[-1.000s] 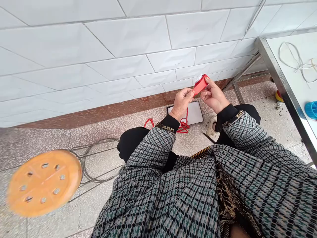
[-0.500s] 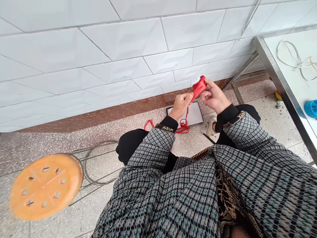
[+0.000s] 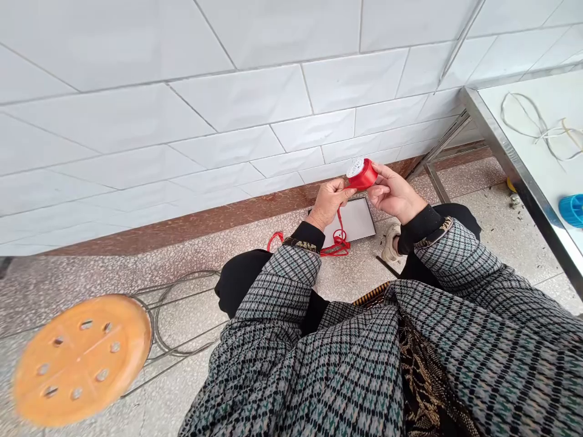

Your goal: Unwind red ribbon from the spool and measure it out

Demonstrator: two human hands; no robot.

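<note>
A roll of red ribbon (image 3: pixel 364 177) with a white printed end is held up in front of the wall. My right hand (image 3: pixel 395 193) grips it from the right, thumb and fingers on its edge. My left hand (image 3: pixel 330 201) is closed on the loose ribbon at the roll's left side. From beneath that hand the red ribbon (image 3: pixel 340 240) hangs down and lies in loops by a shallow white tray (image 3: pixel 353 221) with a dark rim, set on the floor below.
To the left lies an orange stool (image 3: pixel 82 358), its metal legs on the floor. A metal-framed table (image 3: pixel 514 152) at right carries pale cords (image 3: pixel 544 130) and a blue plastic item (image 3: pixel 571 209). The white tiled wall (image 3: pixel 255 91) rises directly ahead.
The roll has turned, so its printed end faces up more. The ribbon between the hands is shorter, with the roll closer to my left hand. The view has tilted upward slightly.
</note>
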